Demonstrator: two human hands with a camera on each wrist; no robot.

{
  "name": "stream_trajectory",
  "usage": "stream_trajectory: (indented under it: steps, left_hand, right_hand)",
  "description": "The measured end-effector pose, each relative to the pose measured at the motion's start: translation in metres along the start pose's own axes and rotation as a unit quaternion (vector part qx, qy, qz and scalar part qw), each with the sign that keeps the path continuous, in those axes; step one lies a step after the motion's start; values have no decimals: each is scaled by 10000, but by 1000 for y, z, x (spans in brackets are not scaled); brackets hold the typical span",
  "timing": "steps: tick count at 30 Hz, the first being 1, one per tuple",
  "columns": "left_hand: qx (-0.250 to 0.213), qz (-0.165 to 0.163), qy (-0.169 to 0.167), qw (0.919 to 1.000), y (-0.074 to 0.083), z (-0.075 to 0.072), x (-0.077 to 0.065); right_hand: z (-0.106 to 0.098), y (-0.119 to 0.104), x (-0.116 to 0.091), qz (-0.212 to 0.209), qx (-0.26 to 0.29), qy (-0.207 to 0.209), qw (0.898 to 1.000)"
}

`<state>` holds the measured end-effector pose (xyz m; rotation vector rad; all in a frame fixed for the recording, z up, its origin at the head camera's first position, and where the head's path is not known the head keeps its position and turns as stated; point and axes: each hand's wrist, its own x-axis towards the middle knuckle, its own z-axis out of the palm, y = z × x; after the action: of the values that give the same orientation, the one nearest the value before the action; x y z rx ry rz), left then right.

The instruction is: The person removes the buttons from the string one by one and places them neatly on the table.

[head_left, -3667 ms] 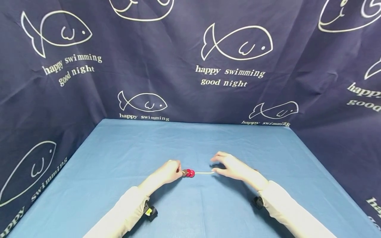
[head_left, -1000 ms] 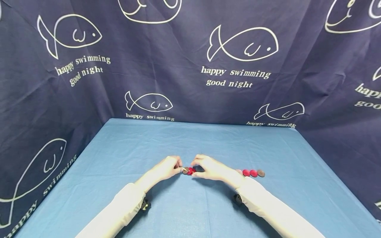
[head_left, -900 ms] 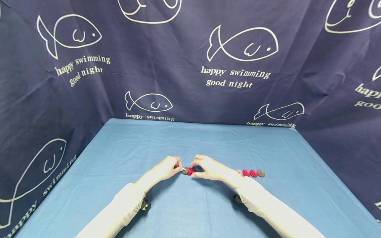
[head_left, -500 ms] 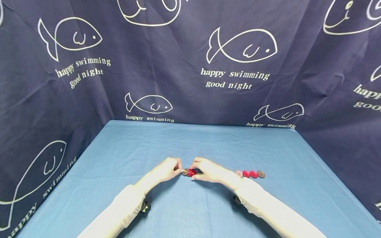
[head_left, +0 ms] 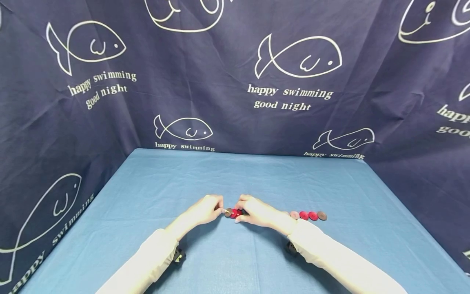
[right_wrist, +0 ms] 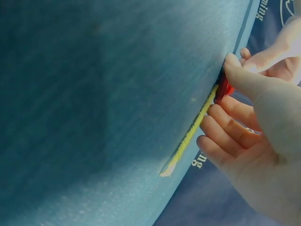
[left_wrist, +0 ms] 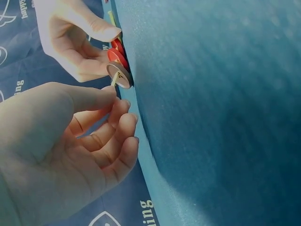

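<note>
My left hand (head_left: 207, 209) pinches one end of a pale yellow cord (right_wrist: 188, 134) between thumb and index finger, close beside a brown button (left_wrist: 113, 70). On the cord, past the brown button, sit a red button (left_wrist: 115, 56) and another red button (right_wrist: 221, 88). The thumb and fingers of my right hand (head_left: 258, 211) grip the outer red button at its edge. From that button the rest of the cord trails toward my right wrist, its cut end loose in the right wrist view. In the head view my right hand hides this length.
Right of my right forearm, a row of loose buttons lies on the blue tablecloth (head_left: 235, 171): a pink button (head_left: 294, 214), red buttons (head_left: 313, 215) and a brown button (head_left: 322, 215). A paler one is partly hidden by the wrist. Dark fish-print curtains (head_left: 235, 81) surround the table.
My right hand has come left from the cord's loose end to the red buttons, uncovering the row of buttons. Within the last second it shifts only slightly; the left hand keeps its pinch.
</note>
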<state>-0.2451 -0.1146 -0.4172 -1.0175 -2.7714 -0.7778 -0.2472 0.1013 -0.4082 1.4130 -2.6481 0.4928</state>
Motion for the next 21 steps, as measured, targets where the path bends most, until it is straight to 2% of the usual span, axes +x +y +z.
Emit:
stream_trajectory:
  steps: [10,21]
  left_hand:
    - [-20,77,33,10000,0,0,1]
    - [-39,128,12,9999,-1,-3,2]
  right_hand:
    - [-2,1,0,78,254,-92,9996]
    - [-2,-2,0,95,92,-65,9999]
